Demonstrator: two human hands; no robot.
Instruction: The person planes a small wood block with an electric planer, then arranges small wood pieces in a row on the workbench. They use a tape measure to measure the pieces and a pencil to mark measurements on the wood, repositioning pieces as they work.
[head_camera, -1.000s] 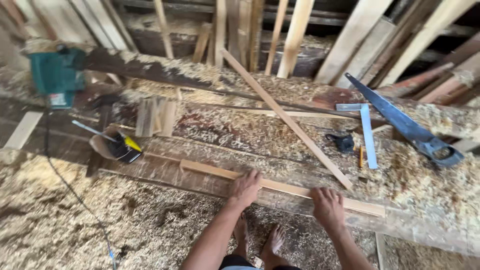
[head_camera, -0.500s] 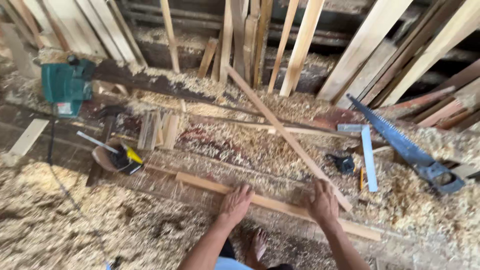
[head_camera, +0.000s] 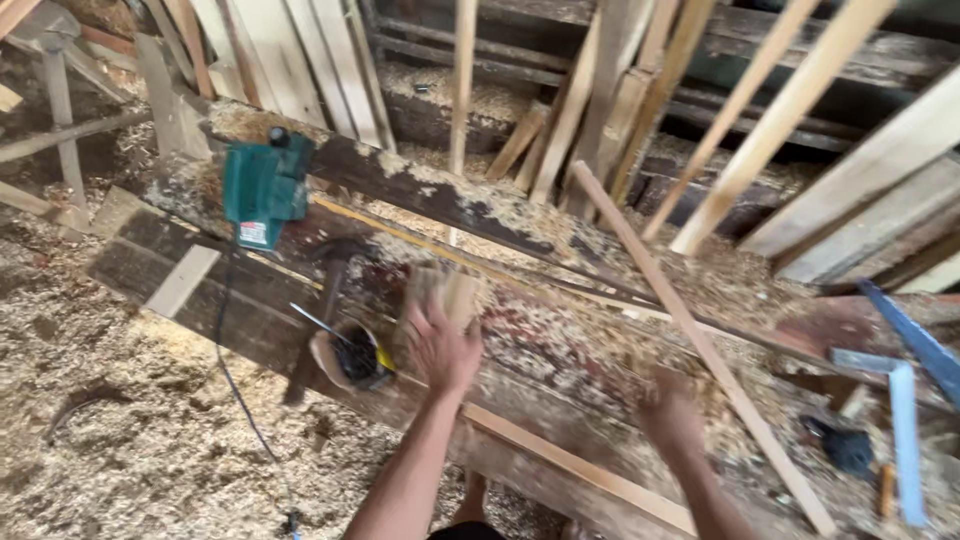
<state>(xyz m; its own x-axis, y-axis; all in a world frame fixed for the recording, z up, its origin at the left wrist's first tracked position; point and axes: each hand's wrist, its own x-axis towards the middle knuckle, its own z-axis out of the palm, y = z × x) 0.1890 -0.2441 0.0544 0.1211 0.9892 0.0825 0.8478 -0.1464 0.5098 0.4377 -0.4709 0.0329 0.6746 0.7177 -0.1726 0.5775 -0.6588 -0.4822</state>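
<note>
Pickup step: left hand (head_camera: 440, 345) reaching onto small wood blocks (head_camera: 445, 292) mid-tabletop, fingers spread, not yet closed. Right hand (head_camera: 670, 415) blurred over near slat (head_camera: 575, 468); grip unclear. Next: close on a block.

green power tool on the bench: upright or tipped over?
Cannot tell for certain. The green power tool rests on the dark plank at the bench's far left, cord trailing down into the sawdust; motion blur hides its base.
</note>
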